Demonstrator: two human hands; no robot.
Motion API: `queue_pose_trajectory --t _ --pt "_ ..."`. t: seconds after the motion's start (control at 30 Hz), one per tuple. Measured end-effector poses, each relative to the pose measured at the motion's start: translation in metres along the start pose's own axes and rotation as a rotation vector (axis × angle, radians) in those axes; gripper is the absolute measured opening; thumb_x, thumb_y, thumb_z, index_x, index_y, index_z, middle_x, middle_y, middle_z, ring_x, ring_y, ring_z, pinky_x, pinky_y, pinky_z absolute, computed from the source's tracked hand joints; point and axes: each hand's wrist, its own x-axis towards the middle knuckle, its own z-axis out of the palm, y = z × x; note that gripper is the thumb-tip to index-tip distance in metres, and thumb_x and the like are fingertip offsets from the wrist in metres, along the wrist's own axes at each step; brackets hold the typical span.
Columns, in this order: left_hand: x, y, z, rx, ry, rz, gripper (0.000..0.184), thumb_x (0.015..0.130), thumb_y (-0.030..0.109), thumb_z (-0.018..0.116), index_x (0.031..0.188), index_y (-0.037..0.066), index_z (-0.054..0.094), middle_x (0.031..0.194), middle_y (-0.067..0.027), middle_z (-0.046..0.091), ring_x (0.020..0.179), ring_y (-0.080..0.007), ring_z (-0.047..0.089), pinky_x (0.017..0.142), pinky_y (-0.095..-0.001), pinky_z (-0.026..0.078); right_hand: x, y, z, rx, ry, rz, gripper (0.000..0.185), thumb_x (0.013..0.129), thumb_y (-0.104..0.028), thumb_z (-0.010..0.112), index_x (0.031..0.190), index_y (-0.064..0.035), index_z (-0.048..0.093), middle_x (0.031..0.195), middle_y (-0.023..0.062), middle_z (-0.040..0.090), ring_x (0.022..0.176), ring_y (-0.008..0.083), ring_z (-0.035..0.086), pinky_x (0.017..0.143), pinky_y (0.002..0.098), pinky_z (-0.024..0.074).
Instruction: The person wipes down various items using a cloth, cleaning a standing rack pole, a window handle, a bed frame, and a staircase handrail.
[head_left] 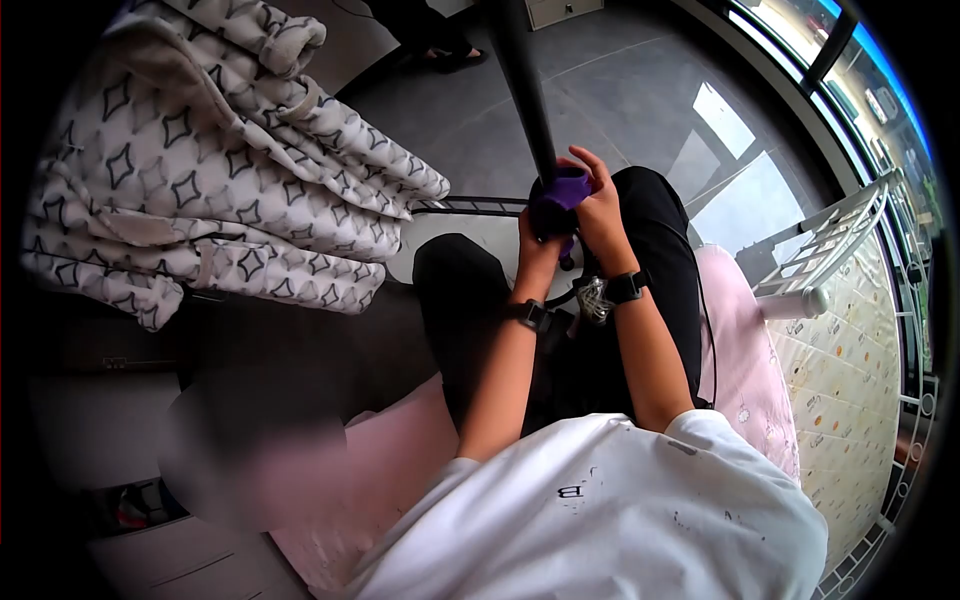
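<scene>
A small purple object (562,200) with a dark opening is between my two hands, above my knees. My right hand (598,205) holds its right side, with one finger raised over the top. Mostly behind the object, my left hand (532,232) is at its lower left, its fingers largely hidden. Each wrist wears a black band with a dark module. Beside the right wrist hangs a silvery, tangled bundle (594,300). A black pole (522,90) comes down from the top and ends visually at the purple object.
A patterned white robe (190,180) hangs at the left. Pink bedding (745,340) lies beneath me, with a white metal frame (840,235) at the right. Another person's dark-clothed legs (425,30) stand at the top. Windows line the upper right.
</scene>
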Motion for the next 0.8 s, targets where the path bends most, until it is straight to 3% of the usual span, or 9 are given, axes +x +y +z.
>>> queue_pose_trajectory --t 0.03,0.07,0.1,0.2,0.3,0.43,0.57,0.8 --pt "-0.005 0.002 0.006 0.036 0.059 -0.051 0.056 0.078 0.010 0.073 0.124 0.004 0.042 0.109 -0.0055 0.053 0.090 -0.0125 0.056 0.076 -0.0266 0.049 0.000 0.014 -0.015 0.113 0.088 0.061 0.046 0.084 0.001 0.063 0.128 0.0006 0.047 0.110 0.0111 0.062 0.097 0.0162 0.060 0.086 0.0270 0.0498" --pt "0.000 -0.024 0.003 0.001 0.104 0.035 0.066 0.079 0.010 0.074 0.133 0.003 0.036 0.121 -0.0088 0.050 0.105 -0.0166 0.054 0.089 -0.0293 0.047 -0.001 0.022 -0.023 -0.034 0.161 0.078 0.040 0.085 0.000 0.063 0.124 0.0002 0.051 0.106 0.0102 0.064 0.096 0.0153 0.061 0.085 0.0265 0.0494" --pt "0.002 -0.025 0.001 0.015 0.093 0.031 0.066 0.079 0.010 0.074 0.133 0.003 0.036 0.121 -0.0088 0.050 0.105 -0.0166 0.054 0.089 -0.0293 0.047 -0.001 0.023 -0.025 -0.179 0.237 0.096 0.035 0.086 -0.001 0.063 0.120 -0.0001 0.054 0.103 0.0093 0.065 0.094 0.0143 0.061 0.084 0.0260 0.0489" --pt "0.006 -0.026 -0.005 0.029 -0.008 0.013 0.073 0.082 0.009 0.071 0.141 0.002 0.029 0.135 -0.0124 0.043 0.125 -0.0216 0.043 0.106 -0.0328 0.034 -0.001 0.031 -0.023 -0.257 0.125 0.065 0.024 0.090 -0.007 0.061 0.113 -0.0003 0.059 0.100 0.0030 0.064 0.091 0.0100 0.058 0.082 0.0228 0.0461" --pt "-0.001 -0.026 -0.005 -0.074 -0.019 0.036 0.070 0.083 0.009 0.069 0.140 0.001 0.029 0.132 -0.0130 0.047 0.120 -0.0214 0.047 0.102 -0.0322 0.040 -0.005 0.038 -0.024 -0.166 0.240 0.127 0.027 0.088 -0.012 0.065 0.112 -0.0002 0.059 0.098 0.0067 0.064 0.088 0.0122 0.059 0.079 0.0247 0.0473" --pt "-0.009 -0.024 -0.009 0.059 -0.011 -0.070 0.068 0.083 0.005 0.066 0.141 0.001 0.029 0.133 -0.0138 0.047 0.119 -0.0216 0.049 0.100 -0.0322 0.041 -0.004 0.050 -0.033 -0.152 0.339 0.256 0.034 0.085 -0.015 0.068 0.114 0.0000 0.057 0.098 0.0080 0.064 0.088 0.0142 0.059 0.078 0.0262 0.0485" --pt "-0.017 -0.016 -0.019 0.023 -0.014 -0.108 0.066 0.084 -0.003 0.055 0.144 0.001 0.028 0.138 -0.0180 0.046 0.123 -0.0232 0.047 0.102 -0.0326 0.038 -0.008 0.055 -0.032 -0.335 0.144 0.058 0.043 0.084 -0.008 0.063 0.125 -0.0055 0.050 0.110 0.0144 0.062 0.102 0.0223 0.060 0.089 0.0319 0.0470" --pt "-0.039 -0.011 -0.025 0.064 0.135 -0.097 0.055 0.086 0.002 0.052 0.139 0.000 0.039 0.127 -0.0148 0.055 0.116 -0.0203 0.050 0.101 -0.0304 0.035 -0.028 0.051 -0.029 -0.392 -0.075 -0.029 0.046 0.085 0.002 0.056 0.129 -0.0090 0.047 0.110 0.0152 0.063 0.103 0.0248 0.061 0.090 0.0338 0.0472"
